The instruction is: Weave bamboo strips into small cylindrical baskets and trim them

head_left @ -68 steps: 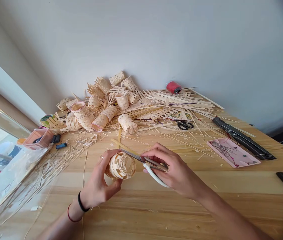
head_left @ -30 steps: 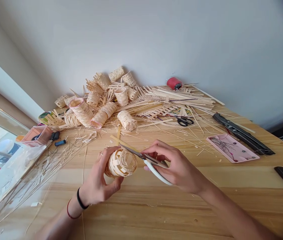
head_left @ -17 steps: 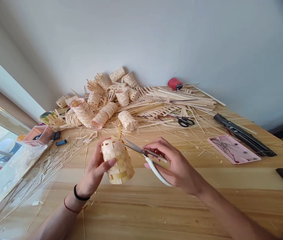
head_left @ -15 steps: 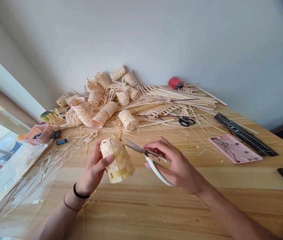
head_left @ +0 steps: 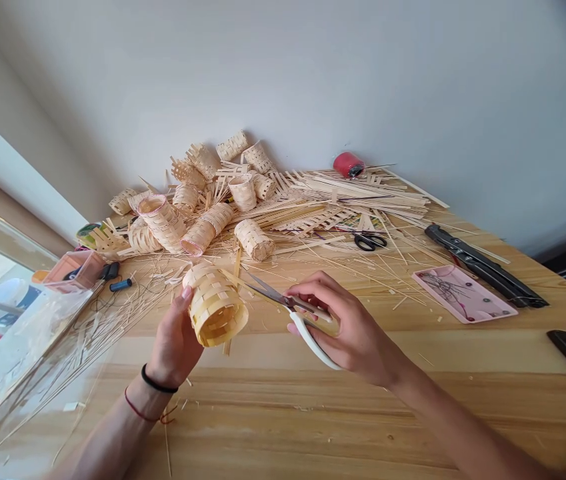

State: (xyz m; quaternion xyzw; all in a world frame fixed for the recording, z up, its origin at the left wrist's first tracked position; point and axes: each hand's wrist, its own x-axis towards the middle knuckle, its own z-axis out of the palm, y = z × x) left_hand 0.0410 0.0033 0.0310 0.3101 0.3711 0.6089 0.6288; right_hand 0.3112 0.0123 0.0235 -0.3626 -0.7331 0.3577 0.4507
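Note:
A small woven basket [head_left: 210,293] of pale flat strips is gripped in my left hand [head_left: 177,337], tilted so that its round opening faces down toward me. My left thumb lies along its side; the other fingers are mostly hidden behind it. From the basket's right side a loose strip [head_left: 237,267] sticks out. My right hand [head_left: 335,327] holds white-handled scissors [head_left: 307,333], fingers in the loops. Their blades are parted and point left, with the tips close to the basket and the strip. Whether the blades touch the strip I cannot tell.
Several woven baskets [head_left: 163,220] and loose strips [head_left: 343,193] lie heaped against the wall. Black scissors [head_left: 369,241], a red thread spool [head_left: 348,164], a pink tray [head_left: 463,293] and a long black tool [head_left: 483,265] lie to the right. A pink box [head_left: 73,270] stands by the window.
My left hand has turned the basket, so its opening now shows, and shifted it slightly left. The scissors have stayed nearly in place. The whole view has shifted a little.

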